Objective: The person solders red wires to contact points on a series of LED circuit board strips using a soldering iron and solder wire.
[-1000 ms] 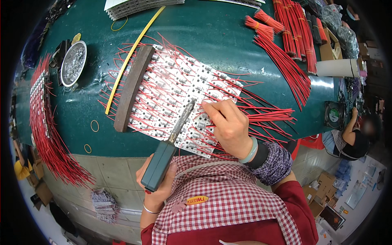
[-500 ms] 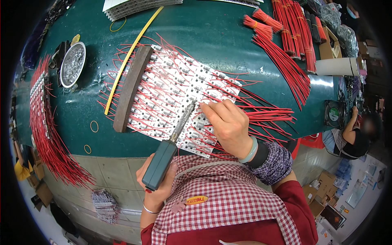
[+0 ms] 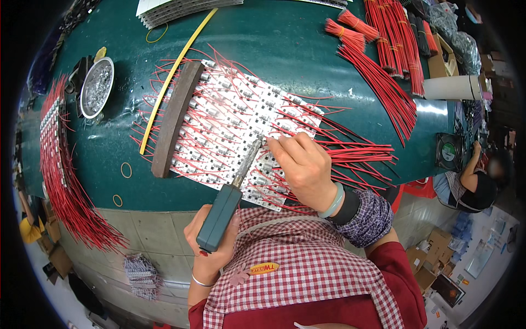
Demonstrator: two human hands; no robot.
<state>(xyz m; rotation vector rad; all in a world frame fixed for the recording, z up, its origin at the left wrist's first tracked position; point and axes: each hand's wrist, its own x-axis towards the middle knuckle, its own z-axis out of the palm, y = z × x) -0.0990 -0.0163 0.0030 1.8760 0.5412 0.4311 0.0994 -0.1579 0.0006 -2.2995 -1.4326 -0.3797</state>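
Note:
My left hand (image 3: pixel 193 231) is closed round the dark green handle of a soldering iron (image 3: pixel 219 215). The iron slants up and away, its metal tip on a white circuit board panel (image 3: pixel 244 118). Rows of small electronic parts and thin red wires cover the panel. Just right of the iron's tip, my right hand (image 3: pixel 308 169) pinches with thumb and forefinger close to the board; whatever lies in the pinch is too small to make out. Red wires (image 3: pixel 361 153) fan out to the right from beneath this hand. A dark brown bar (image 3: pixel 178 118) lies across the panel's left part.
A yellow strip (image 3: pixel 175 74) runs beside the bar. Further left stand a round metal dish (image 3: pixel 97 88) and a wired board bundle (image 3: pixel 53 142) over the table edge. Red wire bundles (image 3: pixel 386 38) lie back right, near a white roll (image 3: pixel 450 88). Another person (image 3: pixel 471 183) sits far right.
The iron's handle and my left hand have shifted slightly to the right and up. My right hand has moved barely to the left, still pinching by the tip.

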